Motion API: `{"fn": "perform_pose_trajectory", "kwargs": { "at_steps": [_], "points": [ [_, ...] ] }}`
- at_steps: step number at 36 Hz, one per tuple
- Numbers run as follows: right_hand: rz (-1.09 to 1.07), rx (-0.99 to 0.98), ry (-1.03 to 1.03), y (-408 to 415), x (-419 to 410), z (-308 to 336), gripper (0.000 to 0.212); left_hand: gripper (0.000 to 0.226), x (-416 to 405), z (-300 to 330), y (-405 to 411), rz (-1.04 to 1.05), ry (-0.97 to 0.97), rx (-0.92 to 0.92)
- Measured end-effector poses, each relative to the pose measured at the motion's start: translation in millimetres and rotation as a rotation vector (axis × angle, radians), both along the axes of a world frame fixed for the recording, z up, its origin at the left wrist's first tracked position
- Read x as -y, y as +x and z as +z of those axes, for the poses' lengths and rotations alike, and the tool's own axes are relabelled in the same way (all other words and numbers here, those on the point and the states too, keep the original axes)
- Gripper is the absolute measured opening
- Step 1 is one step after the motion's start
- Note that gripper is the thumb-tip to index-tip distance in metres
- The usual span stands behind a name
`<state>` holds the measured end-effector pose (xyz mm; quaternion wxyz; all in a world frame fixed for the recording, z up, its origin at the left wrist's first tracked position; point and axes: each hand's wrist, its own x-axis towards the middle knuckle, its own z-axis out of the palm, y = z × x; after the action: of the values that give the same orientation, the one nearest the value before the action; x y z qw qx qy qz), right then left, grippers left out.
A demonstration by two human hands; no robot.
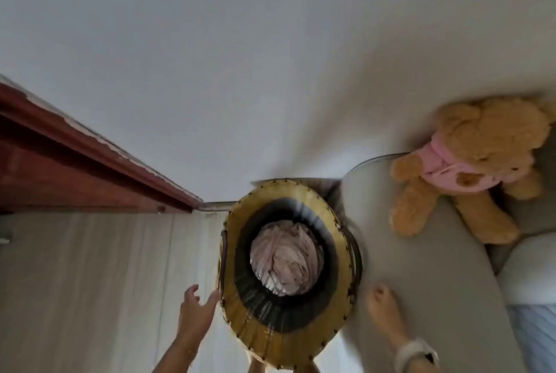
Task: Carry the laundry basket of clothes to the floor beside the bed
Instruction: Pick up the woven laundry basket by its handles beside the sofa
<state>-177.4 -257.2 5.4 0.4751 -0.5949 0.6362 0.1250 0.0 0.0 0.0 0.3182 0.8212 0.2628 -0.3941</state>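
Note:
The round woven laundry basket (240, 321) is seen from above, with a yellow rim and a dark inner wall. It sits low by the floor, against the white wall and right beside the bed's rounded corner (421, 252). A bundle of pale pink clothes (285, 258) fills its bottom. My left hand (195, 309) is at the basket's left rim with fingers spread, its fingertips at the edge and holding nothing. My right hand (383, 303), with a white watch on the wrist, hovers over the bed edge just right of the basket, apart from it and empty.
A brown teddy bear in a pink top (469, 168) lies on the beige bed. A white pillow (529, 267) is at the far right. A red-brown wooden frame (90, 174) runs along the left. Pale wood-look floor (90, 282) lies left of the basket.

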Motion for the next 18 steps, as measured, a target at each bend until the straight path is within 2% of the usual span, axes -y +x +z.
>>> {"fn": "perform_pose_trajectory", "kwargs": {
  "at_steps": [4,7,9,12,15,18],
  "points": [
    [0.050,0.096,-0.046,37.8,8.4,-23.3,0.048,0.080,15.3,-22.5,12.5,-0.121,-0.049,0.106],
    [0.100,0.158,-0.094,50.7,8.6,-38.5,0.047,0.081,25.4,-40.5,14.3,-0.133,-0.119,0.121],
    [0.110,0.181,-0.124,62.9,14.7,-48.1,0.047,0.075,32.7,-53.0,21.7,-0.114,-0.180,0.104],
    [0.075,0.203,-0.133,70.1,20.6,-64.2,0.042,0.054,39.5,-66.5,26.9,-0.114,-0.212,0.096],
    [0.011,0.171,-0.106,69.2,23.0,-77.2,0.040,0.037,38.9,-72.1,24.7,-0.111,-0.173,0.151],
    [0.048,0.110,-0.078,67.5,18.3,-81.3,0.036,0.031,32.2,-73.7,17.9,-0.091,-0.112,0.213]
  ]
}}
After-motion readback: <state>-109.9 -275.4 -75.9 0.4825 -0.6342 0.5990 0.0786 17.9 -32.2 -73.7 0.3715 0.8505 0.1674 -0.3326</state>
